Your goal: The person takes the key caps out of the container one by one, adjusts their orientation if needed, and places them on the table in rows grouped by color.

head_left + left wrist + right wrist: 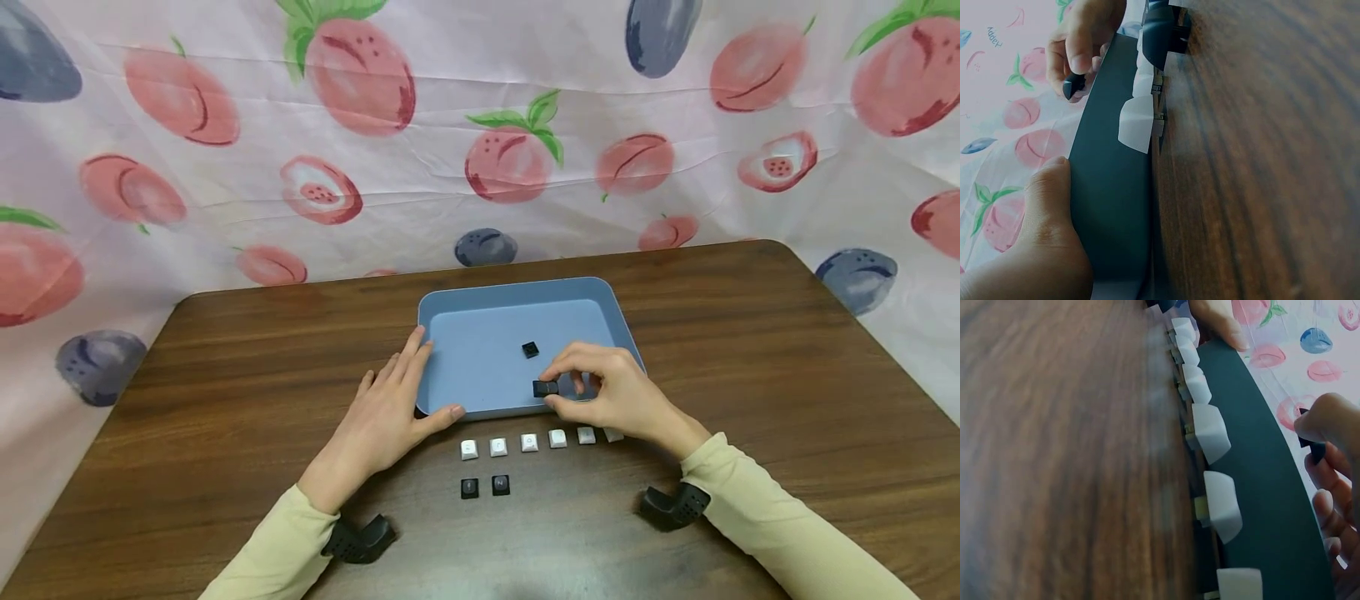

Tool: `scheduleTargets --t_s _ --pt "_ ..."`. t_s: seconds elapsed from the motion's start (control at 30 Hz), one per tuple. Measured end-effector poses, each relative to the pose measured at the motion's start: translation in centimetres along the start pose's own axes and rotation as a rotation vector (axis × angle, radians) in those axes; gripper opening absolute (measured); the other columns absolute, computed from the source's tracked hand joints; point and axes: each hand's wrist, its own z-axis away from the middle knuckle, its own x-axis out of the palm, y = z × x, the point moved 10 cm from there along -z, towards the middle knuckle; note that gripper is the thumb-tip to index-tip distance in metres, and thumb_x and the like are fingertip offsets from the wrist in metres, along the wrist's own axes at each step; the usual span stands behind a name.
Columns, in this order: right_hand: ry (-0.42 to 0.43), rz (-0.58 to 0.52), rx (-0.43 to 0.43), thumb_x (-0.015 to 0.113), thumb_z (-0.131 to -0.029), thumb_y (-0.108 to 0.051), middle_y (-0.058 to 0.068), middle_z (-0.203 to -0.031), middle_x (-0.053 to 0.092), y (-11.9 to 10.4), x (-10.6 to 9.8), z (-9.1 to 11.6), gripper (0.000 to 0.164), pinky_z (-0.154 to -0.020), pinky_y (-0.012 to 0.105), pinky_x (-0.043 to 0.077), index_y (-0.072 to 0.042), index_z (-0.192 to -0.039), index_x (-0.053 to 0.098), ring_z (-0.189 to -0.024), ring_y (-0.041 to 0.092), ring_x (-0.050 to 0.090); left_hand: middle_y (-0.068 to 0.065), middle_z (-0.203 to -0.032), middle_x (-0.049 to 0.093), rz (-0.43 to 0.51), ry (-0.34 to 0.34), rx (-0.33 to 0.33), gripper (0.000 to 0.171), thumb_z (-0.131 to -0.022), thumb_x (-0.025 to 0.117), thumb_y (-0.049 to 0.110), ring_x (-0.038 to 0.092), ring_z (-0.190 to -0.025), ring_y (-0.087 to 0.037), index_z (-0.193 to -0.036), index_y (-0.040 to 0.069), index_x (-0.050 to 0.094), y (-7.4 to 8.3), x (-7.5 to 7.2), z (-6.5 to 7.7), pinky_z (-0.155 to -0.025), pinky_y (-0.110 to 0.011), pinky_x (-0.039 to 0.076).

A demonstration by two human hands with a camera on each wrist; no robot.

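My left hand [382, 417] lies over the left front corner of the blue tray [517, 290], its fingers stretched along the left wall and its thumb on the front rim. My right hand [611, 387] pinches a black keycap [545, 388] between thumb and index finger above the tray's front part. In the right wrist view that dark keycap [1316, 450] shows between the fingertips, above the rim. Another small black piece [530, 350] lies on the tray floor, just behind the held one.
In front of the tray runs a row of several white keycaps [528, 442], the rightmost partly behind my right hand. Nearer me sit two black keycaps [469, 488], [501, 485] side by side. The brown wooden table [285, 367] meets a fruit-print cloth [420, 208] at the back.
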Motion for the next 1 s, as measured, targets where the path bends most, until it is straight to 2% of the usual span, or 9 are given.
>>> scheduleTargets --t_s 0.2,0.37,0.6,0.73,1.0 --pt "-0.017 -0.013 -0.017 0.083 -0.08 -0.002 -0.01 -0.093 0.068 -1.0 1.0 1.0 0.031 -0.059 0.028 0.044 -0.02 -0.104 0.077 -0.071 0.005 0.051 -0.005 -0.173 0.006 0.012 -0.015 -0.003 0.099 -0.093 0.057 0.07 0.035 -0.147 -0.047 -0.163 0.009 0.023 -0.1 1.1 0.7 -0.111 -0.074 0.028" --pt "0.001 0.044 -0.028 0.085 -0.078 -0.004 -0.01 -0.093 0.07 -2.0 1.4 1.2 0.031 -0.066 0.032 0.043 -0.02 -0.104 0.077 -0.072 0.005 0.05 -0.005 -0.173 0.007 0.014 -0.004 -0.007 0.098 -0.093 0.058 0.069 0.036 -0.147 -0.047 -0.163 0.009 0.023 -0.2 1.4 1.2 -0.11 -0.074 0.028" --pt "0.018 0.111 -0.04 0.087 -0.077 -0.009 -0.014 -0.092 0.07 -3.2 1.2 1.5 0.029 -0.07 0.023 0.038 -0.021 -0.101 0.077 -0.069 0.003 0.049 -0.004 -0.173 0.005 0.011 0.004 0.002 0.098 -0.093 0.059 0.068 0.036 -0.147 -0.047 -0.163 0.009 0.022 -0.1 0.9 0.7 -0.111 -0.074 0.028" --pt "0.024 0.143 -0.057 0.087 -0.077 -0.01 -0.014 -0.092 0.071 -3.9 1.1 1.8 0.028 -0.071 0.022 0.036 -0.021 -0.101 0.078 -0.068 0.004 0.05 -0.005 -0.173 0.005 0.007 0.005 0.001 0.098 -0.093 0.059 0.067 0.035 -0.148 -0.046 -0.163 0.009 0.021 -0.2 0.5 0.4 -0.112 -0.073 0.028" --pt "-0.038 0.168 -0.1 0.086 -0.08 -0.013 -0.012 -0.097 0.072 -5.5 2.6 3.0 0.024 -0.074 0.02 0.035 -0.019 -0.102 0.078 -0.073 0.003 0.056 -0.004 -0.173 0.003 -0.007 0.002 0.011 0.098 -0.094 0.057 0.069 0.033 -0.148 -0.046 -0.163 0.009 0.021 0.0 0.1 -0.1 -0.112 -0.073 0.027"
